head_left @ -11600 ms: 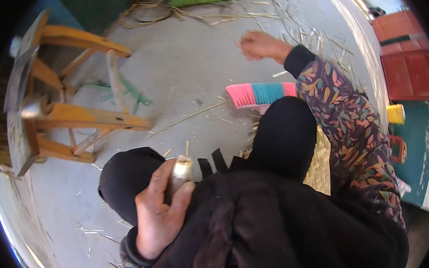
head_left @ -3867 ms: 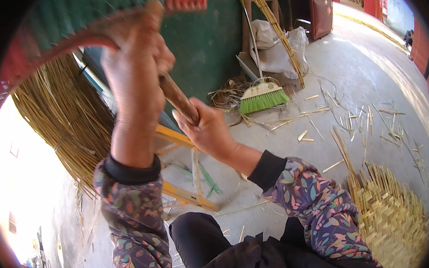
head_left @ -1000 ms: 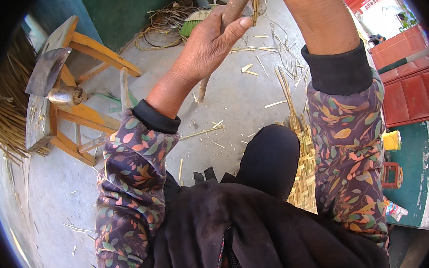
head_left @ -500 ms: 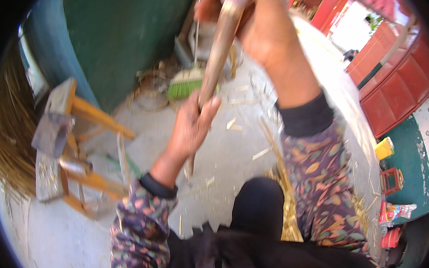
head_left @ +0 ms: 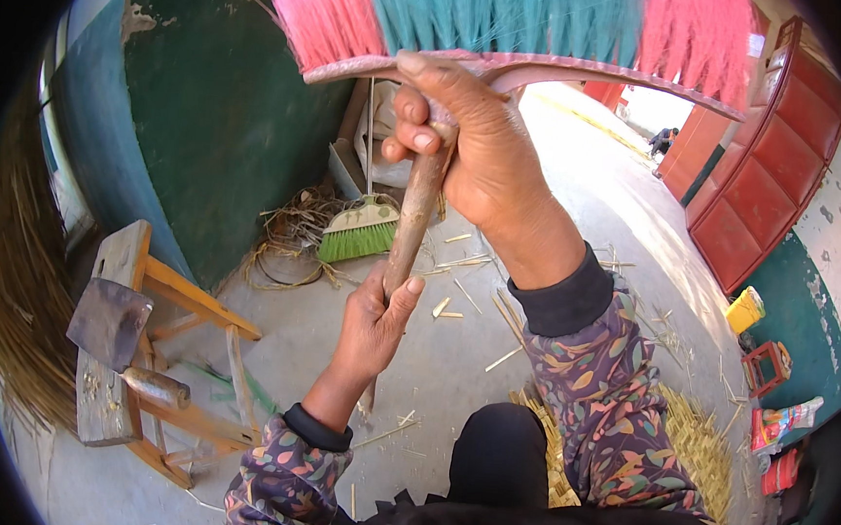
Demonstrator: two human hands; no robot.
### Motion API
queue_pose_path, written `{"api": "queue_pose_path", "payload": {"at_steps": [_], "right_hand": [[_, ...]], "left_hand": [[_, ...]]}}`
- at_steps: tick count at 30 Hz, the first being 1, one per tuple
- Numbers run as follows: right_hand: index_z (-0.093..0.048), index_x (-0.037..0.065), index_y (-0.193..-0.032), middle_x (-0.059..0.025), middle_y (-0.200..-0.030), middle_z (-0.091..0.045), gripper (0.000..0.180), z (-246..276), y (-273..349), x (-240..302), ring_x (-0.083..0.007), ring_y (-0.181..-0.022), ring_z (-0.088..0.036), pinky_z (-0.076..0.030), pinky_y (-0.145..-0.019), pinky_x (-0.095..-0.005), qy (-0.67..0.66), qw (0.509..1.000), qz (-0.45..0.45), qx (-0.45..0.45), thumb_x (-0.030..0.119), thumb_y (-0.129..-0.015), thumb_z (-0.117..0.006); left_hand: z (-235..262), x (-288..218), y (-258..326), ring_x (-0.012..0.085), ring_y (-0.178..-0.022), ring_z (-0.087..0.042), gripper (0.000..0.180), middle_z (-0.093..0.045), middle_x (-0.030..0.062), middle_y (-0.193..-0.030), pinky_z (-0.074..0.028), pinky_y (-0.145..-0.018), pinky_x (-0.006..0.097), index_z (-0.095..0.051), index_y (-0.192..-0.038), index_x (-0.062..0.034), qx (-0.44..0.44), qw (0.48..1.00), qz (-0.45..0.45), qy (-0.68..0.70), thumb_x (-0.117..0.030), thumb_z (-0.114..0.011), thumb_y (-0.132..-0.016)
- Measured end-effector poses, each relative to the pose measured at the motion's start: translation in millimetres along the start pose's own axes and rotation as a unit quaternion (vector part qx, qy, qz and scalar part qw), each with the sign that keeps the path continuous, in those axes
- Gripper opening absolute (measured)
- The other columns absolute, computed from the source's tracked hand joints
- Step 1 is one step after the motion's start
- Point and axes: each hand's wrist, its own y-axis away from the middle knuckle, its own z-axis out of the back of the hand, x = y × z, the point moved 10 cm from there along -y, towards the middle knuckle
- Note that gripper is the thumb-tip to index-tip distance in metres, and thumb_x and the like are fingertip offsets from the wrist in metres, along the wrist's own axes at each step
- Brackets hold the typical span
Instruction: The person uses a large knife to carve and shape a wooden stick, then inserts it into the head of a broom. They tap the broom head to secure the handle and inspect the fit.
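In front of me I hold a broom (head_left: pixel 510 25) with its pink and teal bristles pointing up and its short wooden handle slanting down. My right hand (head_left: pixel 473 135) is closed round the neck, where the pink head meets the stick. Lower down, my left hand (head_left: pixel 377 323) wraps the wooden handle (head_left: pixel 415 218), its thumb lying along the stick. The handle's bottom end shows just below the left hand. At the left, a cleaver (head_left: pixel 109 324) with a wooden grip rests on a wooden stool (head_left: pixel 109 397).
Beyond the stick, a green-bristled broom (head_left: pixel 359 239) leans near coiled twigs (head_left: pixel 295 239). A tall bundle of stalks (head_left: pixel 24 284) stands far left. Straw bits litter the floor, with a straw mat (head_left: pixel 695 452) at my right. Red padded panels (head_left: pixel 769 155) and a yellow container (head_left: pixel 746 310) line the right wall.
The broom head has come down into fuller view, and the view has shifted. Both hands keep their hold; the right hand now shows whole, slightly lower.
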Motion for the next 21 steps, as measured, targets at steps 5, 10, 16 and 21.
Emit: {"api": "queue_pose_path", "payload": {"at_steps": [5,10,16,21], "right_hand": [[-0.054,0.006,-0.085,0.0007,-0.07,-0.046,0.021,19.9,-7.1,25.0,-0.0068,-0.055,-0.043,-0.039,-0.052,-0.0251,-0.069,0.996,0.018,0.051,0.022,-0.087,-0.067],[-0.044,0.007,-0.076,0.0014,-0.064,-0.038,0.021,87.2,19.9,129.0,-0.0092,-0.053,-0.038,-0.038,-0.053,-0.025,-0.079,0.988,0.12,0.051,0.014,-0.086,-0.06],[-0.041,0.006,-0.077,0.0002,-0.063,-0.037,0.022,243.2,103.5,168.7,-0.0103,-0.051,-0.04,-0.039,-0.051,-0.0251,-0.149,0.961,0.178,-0.149,0.013,-0.087,-0.059],[-0.042,0.005,-0.078,-0.0019,-0.064,-0.039,0.024,320.8,167.6,171.3,-0.0117,-0.05,-0.042,-0.04,-0.051,-0.0261,-0.196,0.935,0.201,-0.216,0.012,-0.083,-0.064]], "left_hand": [[8.0,8.8,1.8,0.0172,-0.075,-0.056,0.041,-0.059,0.0099,-0.082,-0.047,-0.067,0.033,-0.058,-0.107,-0.0003,-0.031,0.993,0.018,-0.115,-0.037,-0.067,-0.093],[49.1,10.8,-6.0,0.0342,-0.104,-0.061,0.053,-0.064,0.0193,-0.109,-0.047,-0.09,0.042,-0.057,-0.119,0.002,-0.127,0.956,-0.11,-0.242,-0.042,-0.067,-0.091],[192.4,105.3,-2.9,0.036,-0.104,-0.06,0.055,-0.064,0.0226,-0.11,-0.045,-0.091,0.041,-0.064,-0.11,0.0037,-0.371,0.901,0.002,-0.226,-0.049,-0.058,-0.094],[192.1,155.9,7.9,0.0322,-0.089,-0.064,0.064,-0.067,0.0187,-0.086,-0.046,-0.08,0.043,-0.068,-0.089,0.0039,-0.244,0.906,0.208,-0.275,-0.058,-0.05,-0.094]]}}
